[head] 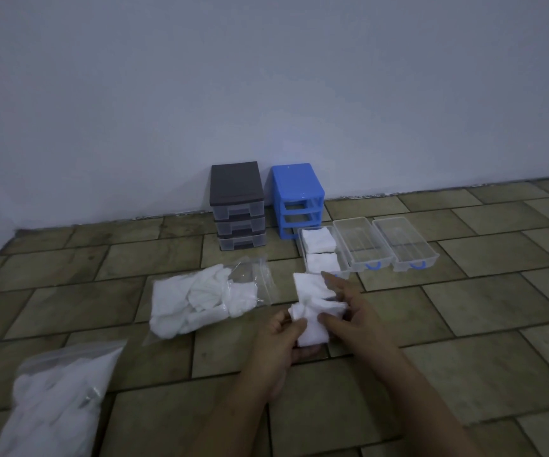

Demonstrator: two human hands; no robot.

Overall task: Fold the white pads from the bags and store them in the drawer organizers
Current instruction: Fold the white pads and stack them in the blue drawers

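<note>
A white pad [312, 311] is held above the tiled floor between both hands. My left hand [283, 338] grips its lower left part, thumb on top. My right hand [348, 311] pinches its right side, with the index finger stretched out over the pad's top. An open clear bag [253, 275] with several white pads [200, 298] spilling from it lies to the left. A clear drawer [344, 263] on the floor holds two folded pads [319, 240]. Two more clear drawers [362, 242] [404, 244] stand beside it and hold nothing.
A grey drawer organizer [237, 206] and a blue organizer frame [297, 199], its drawers pulled out, stand against the wall. A second bag of white pads [55, 400] lies at the lower left.
</note>
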